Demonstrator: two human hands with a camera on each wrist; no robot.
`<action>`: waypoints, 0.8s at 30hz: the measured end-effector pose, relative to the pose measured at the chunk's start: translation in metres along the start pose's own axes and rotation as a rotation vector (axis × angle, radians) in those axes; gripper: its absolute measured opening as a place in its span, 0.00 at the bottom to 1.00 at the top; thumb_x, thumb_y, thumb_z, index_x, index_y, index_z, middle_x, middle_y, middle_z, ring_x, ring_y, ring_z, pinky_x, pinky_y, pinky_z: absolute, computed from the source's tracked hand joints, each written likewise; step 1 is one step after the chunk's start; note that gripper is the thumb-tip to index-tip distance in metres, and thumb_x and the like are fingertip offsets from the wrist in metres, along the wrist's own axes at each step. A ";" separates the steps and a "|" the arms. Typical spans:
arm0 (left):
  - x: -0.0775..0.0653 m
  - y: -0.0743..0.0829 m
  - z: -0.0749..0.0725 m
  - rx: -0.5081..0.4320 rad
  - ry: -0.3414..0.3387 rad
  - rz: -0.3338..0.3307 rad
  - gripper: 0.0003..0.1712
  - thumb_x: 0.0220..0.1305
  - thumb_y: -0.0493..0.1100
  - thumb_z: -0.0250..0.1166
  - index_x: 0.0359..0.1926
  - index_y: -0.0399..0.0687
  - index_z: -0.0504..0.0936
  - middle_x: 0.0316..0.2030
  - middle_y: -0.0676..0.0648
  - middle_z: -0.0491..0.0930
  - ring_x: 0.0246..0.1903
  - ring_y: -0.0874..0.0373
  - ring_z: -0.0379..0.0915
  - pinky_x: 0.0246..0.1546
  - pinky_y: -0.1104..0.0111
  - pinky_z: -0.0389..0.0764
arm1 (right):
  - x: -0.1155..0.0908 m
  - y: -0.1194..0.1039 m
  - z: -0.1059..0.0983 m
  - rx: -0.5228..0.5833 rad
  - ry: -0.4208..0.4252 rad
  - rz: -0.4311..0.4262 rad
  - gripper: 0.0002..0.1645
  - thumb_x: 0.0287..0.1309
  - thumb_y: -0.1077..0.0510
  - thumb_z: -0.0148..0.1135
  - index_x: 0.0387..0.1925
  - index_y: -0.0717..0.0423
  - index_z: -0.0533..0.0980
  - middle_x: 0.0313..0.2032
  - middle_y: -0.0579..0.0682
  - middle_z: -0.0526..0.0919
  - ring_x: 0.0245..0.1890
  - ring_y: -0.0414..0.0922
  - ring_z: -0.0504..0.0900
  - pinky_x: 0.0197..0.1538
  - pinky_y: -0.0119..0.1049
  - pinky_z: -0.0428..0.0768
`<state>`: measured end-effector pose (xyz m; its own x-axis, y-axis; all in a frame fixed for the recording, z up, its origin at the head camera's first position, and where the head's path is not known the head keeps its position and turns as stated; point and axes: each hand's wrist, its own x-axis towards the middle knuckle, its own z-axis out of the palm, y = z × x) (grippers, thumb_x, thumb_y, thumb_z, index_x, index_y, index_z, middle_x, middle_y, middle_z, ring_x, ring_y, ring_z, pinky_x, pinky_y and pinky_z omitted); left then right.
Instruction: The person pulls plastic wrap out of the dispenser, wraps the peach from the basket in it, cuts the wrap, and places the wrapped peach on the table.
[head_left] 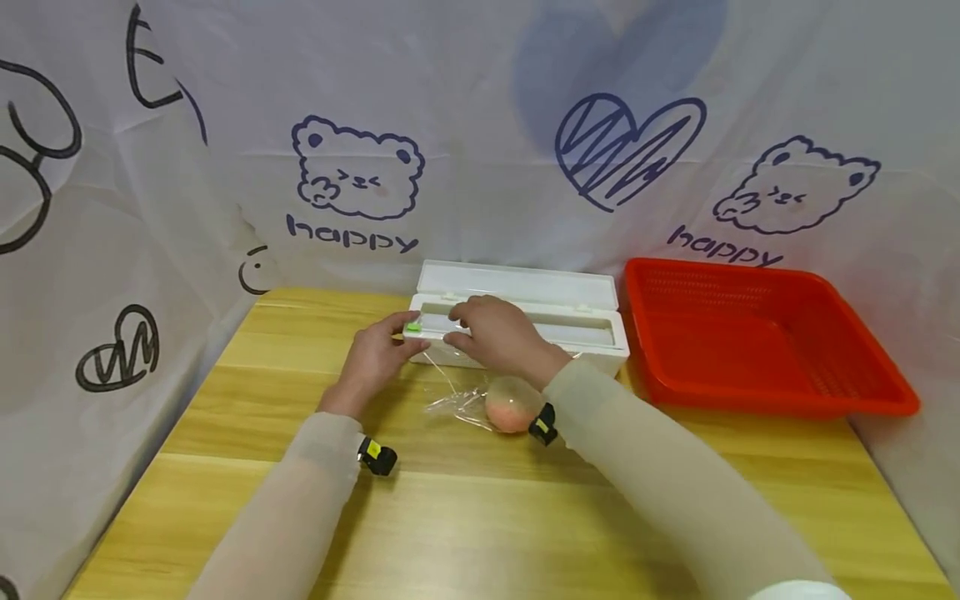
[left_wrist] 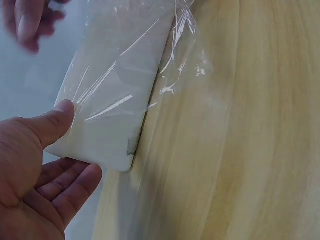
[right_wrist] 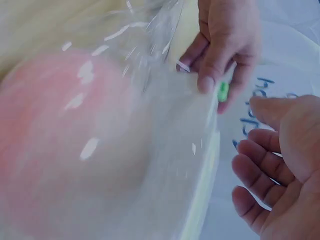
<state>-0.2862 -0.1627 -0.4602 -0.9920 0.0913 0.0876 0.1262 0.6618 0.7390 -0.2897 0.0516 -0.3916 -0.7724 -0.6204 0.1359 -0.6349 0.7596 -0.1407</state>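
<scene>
A white cling film dispenser (head_left: pixel 517 357) lies lengthwise on the table, its lid (head_left: pixel 517 285) raised at the back. My left hand (head_left: pixel 377 354) grips its left end, beside a small green slider (head_left: pixel 414 327); in the left wrist view the thumb lies on the front face, with fingers around the end. Clear cling film (left_wrist: pixel 112 75) hangs down the front. Over the dispenser's trough is my right hand (head_left: pixel 498 333), its fingers loosely curved and holding nothing. A round pink and cream fruit like a peach (head_left: pixel 513 406) sits on the table before the dispenser, partly covered by film in the right wrist view.
A red plastic basket (head_left: pixel 750 400) stands to the right of the dispenser. The wood-grain table (head_left: pixel 480 525) ends at a white printed cloth (head_left: pixel 480 167) behind and at both sides. Wrist cameras (head_left: pixel 377 457) are strapped over both sleeves.
</scene>
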 end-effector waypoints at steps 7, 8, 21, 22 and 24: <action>-0.001 0.001 0.009 0.049 0.055 0.047 0.29 0.62 0.54 0.66 0.64 0.57 0.74 0.43 0.45 0.82 0.39 0.53 0.78 0.38 0.60 0.80 | 0.037 -0.022 0.020 -0.080 -0.033 0.012 0.18 0.67 0.47 0.55 0.51 0.51 0.79 0.40 0.46 0.83 0.40 0.43 0.79 0.47 0.40 0.81; -0.001 0.001 0.010 0.061 0.065 0.054 0.29 0.62 0.54 0.66 0.63 0.58 0.75 0.42 0.46 0.83 0.38 0.53 0.77 0.37 0.60 0.80 | 0.040 -0.024 0.022 -0.087 -0.035 0.021 0.17 0.66 0.48 0.55 0.49 0.51 0.80 0.38 0.46 0.83 0.38 0.43 0.79 0.46 0.41 0.81; -0.001 -0.002 0.009 0.124 0.150 0.039 0.26 0.62 0.55 0.66 0.61 0.58 0.77 0.38 0.49 0.87 0.28 0.54 0.74 0.27 0.65 0.74 | 0.059 -0.031 0.036 -0.124 0.007 0.071 0.09 0.63 0.51 0.59 0.39 0.47 0.83 0.33 0.44 0.82 0.37 0.44 0.79 0.45 0.41 0.81; -0.001 -0.002 0.008 0.126 0.153 0.039 0.27 0.62 0.55 0.66 0.61 0.58 0.77 0.37 0.48 0.86 0.27 0.54 0.73 0.25 0.65 0.73 | 0.059 -0.032 0.035 -0.122 0.010 0.067 0.09 0.63 0.51 0.60 0.40 0.47 0.83 0.33 0.44 0.83 0.37 0.44 0.79 0.45 0.41 0.81; -0.001 -0.003 0.008 0.126 0.158 0.039 0.28 0.61 0.56 0.66 0.62 0.58 0.76 0.32 0.48 0.85 0.24 0.54 0.71 0.23 0.65 0.71 | 0.059 -0.031 0.033 -0.114 0.010 0.064 0.09 0.62 0.51 0.61 0.40 0.48 0.83 0.33 0.44 0.83 0.37 0.44 0.79 0.46 0.41 0.81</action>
<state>-0.2850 -0.1588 -0.4673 -0.9742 0.0070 0.2257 0.1546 0.7490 0.6442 -0.3161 -0.0149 -0.4119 -0.8109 -0.5682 0.1400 -0.5778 0.8153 -0.0373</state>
